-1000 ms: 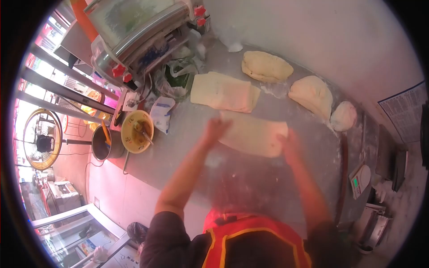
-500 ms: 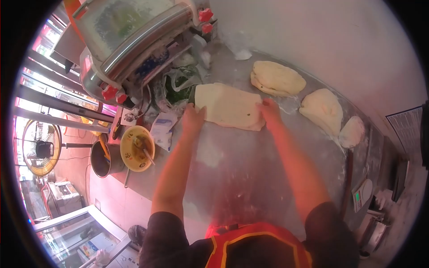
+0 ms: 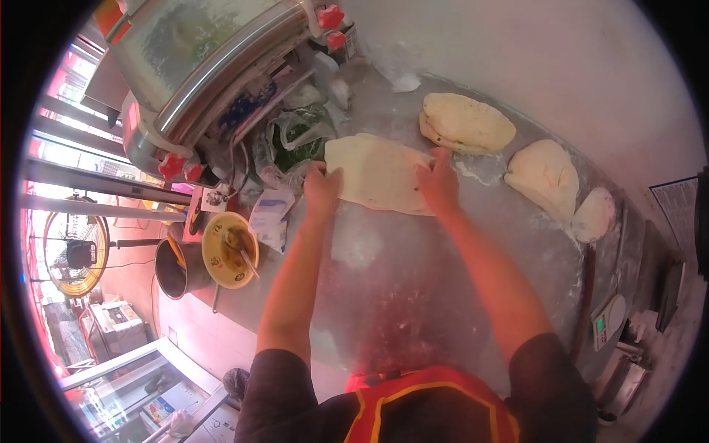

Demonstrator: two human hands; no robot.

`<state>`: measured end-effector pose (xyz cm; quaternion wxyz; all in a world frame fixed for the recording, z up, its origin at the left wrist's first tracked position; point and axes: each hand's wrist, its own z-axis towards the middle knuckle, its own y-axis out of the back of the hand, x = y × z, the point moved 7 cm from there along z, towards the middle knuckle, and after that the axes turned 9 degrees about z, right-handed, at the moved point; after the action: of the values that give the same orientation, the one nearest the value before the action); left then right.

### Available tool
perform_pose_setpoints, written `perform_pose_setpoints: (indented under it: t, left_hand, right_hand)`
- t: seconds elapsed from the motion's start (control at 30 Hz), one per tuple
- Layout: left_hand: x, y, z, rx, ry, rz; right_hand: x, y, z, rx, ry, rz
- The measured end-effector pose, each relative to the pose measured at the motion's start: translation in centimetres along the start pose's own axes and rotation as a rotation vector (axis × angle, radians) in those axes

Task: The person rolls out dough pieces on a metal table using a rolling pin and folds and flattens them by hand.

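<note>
The left hand [image 3: 322, 193] and right hand [image 3: 439, 184] are pinching a flattened dough sheet [image 3: 375, 174] at nine and three o'clock on the worktop [image 3: 369, 273]; thicker dough pieces [image 3: 473, 124] are resting unflattened toward two to four o'clock.

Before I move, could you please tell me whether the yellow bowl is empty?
Not empty: the yellow bowl holds something brownish, and a utensil rests in it.

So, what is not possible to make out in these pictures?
In the head view:
Table under the dough sheet: covered by the dough.
Left hand and right hand: some fingers hidden by the hands themselves.
Scale digits: too small.
Wall notice text: too small.
Bottom of the pot: in shadow.
</note>
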<state>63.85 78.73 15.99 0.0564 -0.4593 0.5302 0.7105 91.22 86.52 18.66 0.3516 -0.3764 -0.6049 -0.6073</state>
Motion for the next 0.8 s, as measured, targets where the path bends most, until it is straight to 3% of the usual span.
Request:
perform_pose_setpoints:
  t: [0.2,0.27,0.3,0.37,0.47,0.5,0.6,0.67,0.7,0.77,0.8]
  left_hand:
    - [3.9,-3.8,2.9,0.187,0.123,-0.097]
    - [3.4,-3.9,3.1,0.226,0.172,-0.06]
    - [1.7,-3.0,3.0,0.197,0.088,-0.002]
    - [-1.2,-1.5,2.3,0.14,-0.083,0.115]
    - [-1.1,-1.5,2.0,0.05,-0.102,0.097]
    - [-0.8,-1.6,2.0,0.069,-0.023,0.068]
    - [0.0,-2.0,1.9,0.214,0.186,-0.072]
    - [0.1,-3.2,2.2,0.424,0.278,-0.245]
    - [-0.1,-3.1,2.4,0.403,0.249,-0.241]
    - [-0.5,-3.2,2.5,0.363,0.189,-0.233]
    - [-0.9,-3.0,2.6,0.279,0.063,-0.136]
  right_hand:
    - [-3.1,-0.8,1.7,0.339,-0.223,0.181]
    - [-3.2,0.6,0.7,0.29,-0.351,0.342]
    - [-3.2,1.1,0.0,0.266,-0.416,0.423]
    - [-3.2,1.8,0.1,0.214,-0.271,0.216]
    - [-3.4,1.5,0.2,0.102,-0.116,0.107]
    - [-3.3,1.4,0.3,0.062,-0.075,0.104]
    - [-5.0,1.4,0.6,0.0,-0.318,0.235]
    - [-6.0,0.6,1.3,0.133,-0.474,0.323]
    - [-6.4,0.3,1.3,0.199,-0.553,0.367]
    - [-4.8,0.8,1.7,0.218,-0.33,0.054]
    - [-3.7,0.8,1.7,0.227,-0.217,-0.101]
